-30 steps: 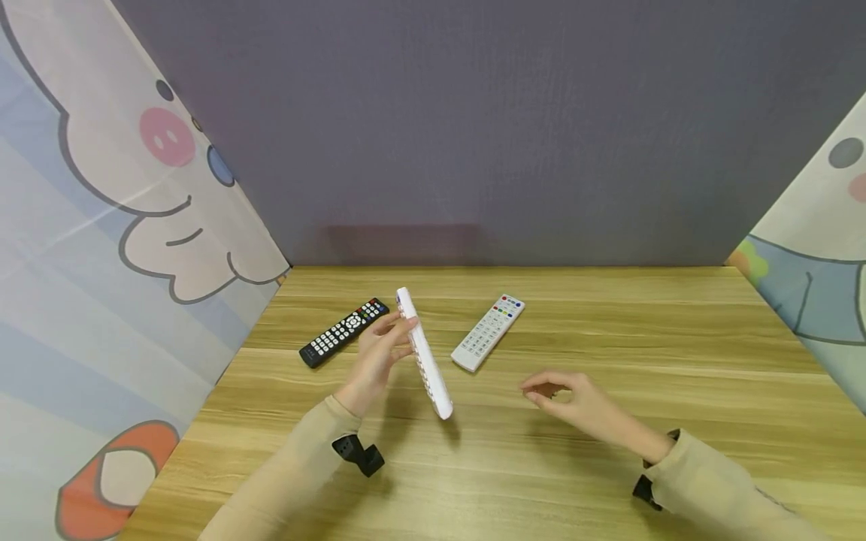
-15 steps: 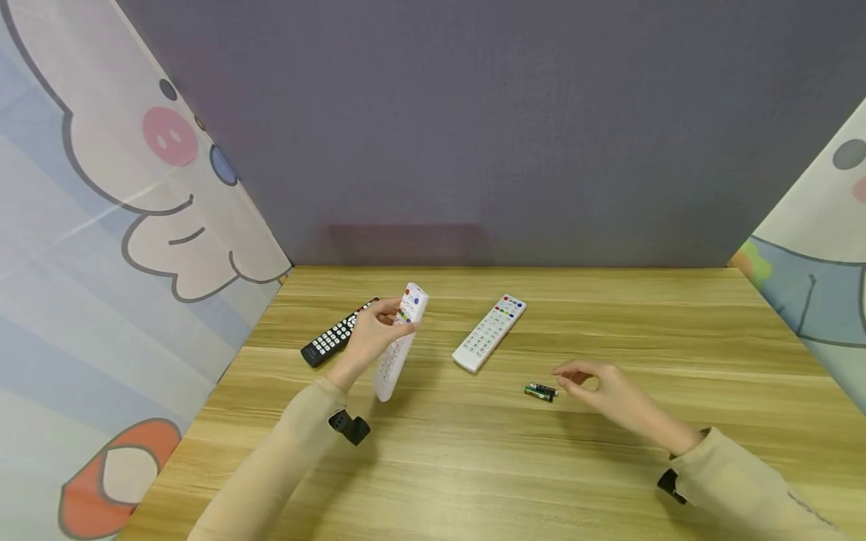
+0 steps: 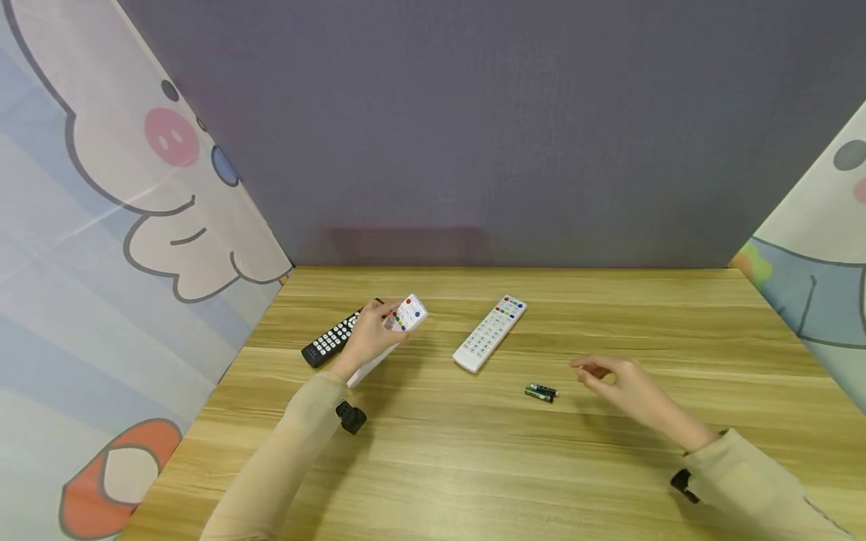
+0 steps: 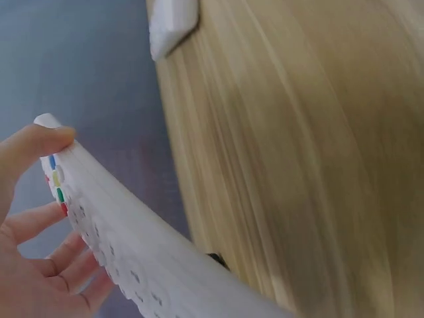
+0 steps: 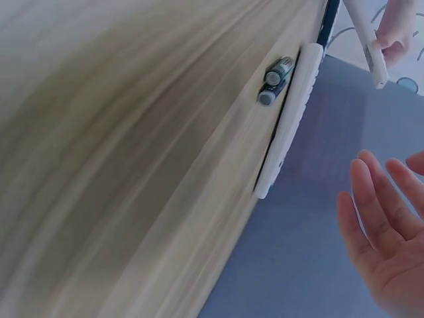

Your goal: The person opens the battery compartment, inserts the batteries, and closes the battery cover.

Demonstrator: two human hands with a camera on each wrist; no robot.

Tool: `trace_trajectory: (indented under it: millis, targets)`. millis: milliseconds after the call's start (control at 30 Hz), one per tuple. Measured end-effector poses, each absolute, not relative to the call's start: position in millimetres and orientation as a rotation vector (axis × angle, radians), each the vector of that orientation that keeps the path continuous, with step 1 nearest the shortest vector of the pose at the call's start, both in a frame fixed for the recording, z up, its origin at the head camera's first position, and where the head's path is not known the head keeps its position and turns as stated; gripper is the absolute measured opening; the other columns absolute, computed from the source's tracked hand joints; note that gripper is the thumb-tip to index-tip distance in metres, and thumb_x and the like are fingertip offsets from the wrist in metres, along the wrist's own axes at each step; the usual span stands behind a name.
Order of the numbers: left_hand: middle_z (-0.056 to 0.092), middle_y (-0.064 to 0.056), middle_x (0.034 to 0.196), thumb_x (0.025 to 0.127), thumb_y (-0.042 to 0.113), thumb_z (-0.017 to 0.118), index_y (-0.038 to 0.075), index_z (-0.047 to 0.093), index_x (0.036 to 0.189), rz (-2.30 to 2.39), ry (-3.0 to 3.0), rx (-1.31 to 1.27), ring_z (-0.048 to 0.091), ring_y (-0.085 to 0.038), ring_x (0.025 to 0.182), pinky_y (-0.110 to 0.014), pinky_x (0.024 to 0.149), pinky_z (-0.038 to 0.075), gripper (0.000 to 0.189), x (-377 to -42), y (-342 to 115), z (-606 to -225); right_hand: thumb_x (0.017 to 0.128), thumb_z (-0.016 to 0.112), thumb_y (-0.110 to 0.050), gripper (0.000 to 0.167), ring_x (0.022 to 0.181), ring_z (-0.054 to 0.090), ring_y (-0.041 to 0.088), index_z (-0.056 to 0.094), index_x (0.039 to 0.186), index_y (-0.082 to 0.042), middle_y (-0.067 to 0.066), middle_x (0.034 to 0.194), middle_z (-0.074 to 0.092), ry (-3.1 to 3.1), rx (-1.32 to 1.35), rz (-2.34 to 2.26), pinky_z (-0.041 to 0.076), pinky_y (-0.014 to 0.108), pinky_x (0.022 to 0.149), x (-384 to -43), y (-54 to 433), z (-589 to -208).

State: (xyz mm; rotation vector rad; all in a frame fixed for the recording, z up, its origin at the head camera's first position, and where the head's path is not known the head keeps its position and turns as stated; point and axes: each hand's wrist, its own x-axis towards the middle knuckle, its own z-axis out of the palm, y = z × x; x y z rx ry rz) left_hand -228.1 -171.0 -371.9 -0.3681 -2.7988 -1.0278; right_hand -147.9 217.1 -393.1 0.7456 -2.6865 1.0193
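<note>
Remote (image 4: 139,218) stands tilted, pinched in the left grip (image 3: 368,336). Batteries (image 3: 540,394) lie near the loosely parted right grip (image 3: 624,383).

Wood-grain table (image 3: 609,323), yellowish-brown, streaks running left to right. Grey panel (image 3: 514,135) behind its far edge; faint reddish patch (image 3: 406,246) low on it, left of middle. Black remote (image 3: 330,342) lies at far left, slanted, pale buttons up, far end partly covered. Lying white remote (image 3: 483,342) sits around the middle of the far half, face up, far end slanting right; red and blue buttons there, coloured row just nearer. Left: pale printed cloth (image 3: 40,300), dark-outlined cartoon with pink snout (image 3: 171,137); red-orange shape (image 3: 83,492) at near end. Right: matching cartoon cloth (image 3: 825,218), grey oval, blue area, yellow-green patch (image 3: 756,261) by table's far corner.
</note>
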Motion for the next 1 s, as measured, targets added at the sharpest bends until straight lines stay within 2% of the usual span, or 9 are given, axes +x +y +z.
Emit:
trace_trajectory:
  millis: [267, 367, 433, 533, 600, 667, 867, 1000]
  targets:
    - [0.046, -0.015, 0.087, 0.067, 0.014, 0.075, -0.001, 0.054, 0.118, -0.854, -2.865, -0.385, 0.041, -0.023, 0.076, -0.026, 0.059, 0.039, 0.057, -238.6, -176.8, -383.7, 0.086, 0.057, -0.011, 0.019, 0.070, 0.055, 0.003, 0.062, 0.102, -0.003, 0.001, 0.082, 0.065, -2.716, 0.696, 1.008, 0.049, 0.022, 0.054, -149.9, 223.4, -397.2]
    - [0.048, -0.017, 0.088, 0.066, 0.016, 0.075, -0.001, 0.055, 0.117, -0.790, -2.886, -0.399, 0.043, -0.026, 0.078, -0.031, 0.061, 0.042, 0.057, -241.3, -178.2, -387.8, 0.086, 0.057, -0.011, 0.018, 0.070, 0.055, 0.003, 0.062, 0.101, -0.003, -0.002, 0.080, 0.064, -2.717, 0.679, 1.005, 0.047, 0.021, 0.052, -150.8, 225.7, -398.9]
    - [0.051, -0.022, 0.097, 0.066, 0.016, 0.075, -0.001, 0.055, 0.117, -0.770, -2.896, -0.402, 0.046, -0.032, 0.091, -0.038, 0.072, 0.046, 0.057, -242.9, -179.0, -390.6, 0.086, 0.057, -0.011, 0.018, 0.069, 0.055, 0.003, 0.062, 0.101, -0.004, -0.002, 0.080, 0.064, -2.715, 0.680, 1.007, 0.047, 0.021, 0.052, -151.1, 226.9, -399.2]
    - [0.049, -0.028, 0.111, 0.067, 0.017, 0.074, 0.000, 0.055, 0.117, -0.743, -2.921, -0.398, 0.042, -0.039, 0.107, -0.048, 0.086, 0.043, 0.056, -245.3, -179.9, -394.7, 0.086, 0.057, -0.010, 0.017, 0.069, 0.055, 0.002, 0.062, 0.101, -0.004, 0.000, 0.080, 0.065, -2.706, 0.684, 1.012, 0.047, 0.021, 0.051, -151.8, 228.3, -400.3]
    - [0.048, -0.029, 0.114, 0.068, 0.018, 0.074, 0.000, 0.055, 0.118, -0.721, -2.944, -0.390, 0.042, -0.039, 0.107, -0.049, 0.086, 0.043, 0.056, -246.9, -179.9, -397.3, 0.085, 0.058, -0.010, 0.017, 0.069, 0.054, 0.002, 0.062, 0.101, -0.003, 0.001, 0.080, 0.065, -2.705, 0.686, 1.012, 0.047, 0.021, 0.051, -152.2, 228.8, -400.9]
    - [0.049, -0.027, 0.112, 0.068, 0.019, 0.075, 0.000, 0.055, 0.117, -0.691, -2.953, -0.392, 0.045, -0.036, 0.101, -0.047, 0.080, 0.045, 0.056, -248.4, -179.7, -399.9, 0.085, 0.058, -0.009, 0.017, 0.069, 0.054, 0.001, 0.062, 0.100, -0.003, 0.001, 0.080, 0.065, -2.702, 0.683, 1.014, 0.047, 0.021, 0.051, -152.7, 229.2, -401.8]
    - [0.050, -0.027, 0.114, 0.067, 0.020, 0.076, 0.003, 0.057, 0.116, -0.664, -2.976, -0.375, 0.044, -0.039, 0.106, -0.051, 0.087, 0.041, 0.055, -252.3, -176.9, -403.8, 0.085, 0.058, -0.009, 0.017, 0.070, 0.054, 0.000, 0.063, 0.100, -0.004, 0.001, 0.081, 0.065, -2.711, 0.681, 1.022, 0.047, 0.021, 0.052, -153.3, 229.8, -403.6]
    - [0.055, -0.019, 0.103, 0.064, 0.021, 0.078, 0.006, 0.059, 0.114, -0.675, -2.971, -0.364, 0.048, -0.030, 0.092, -0.041, 0.074, 0.045, 0.056, -256.2, -175.1, -406.4, 0.085, 0.058, -0.008, 0.016, 0.069, 0.054, 0.001, 0.063, 0.099, -0.005, 0.001, 0.081, 0.065, -2.705, 0.684, 1.025, 0.047, 0.021, 0.051, -153.6, 229.6, -404.4]
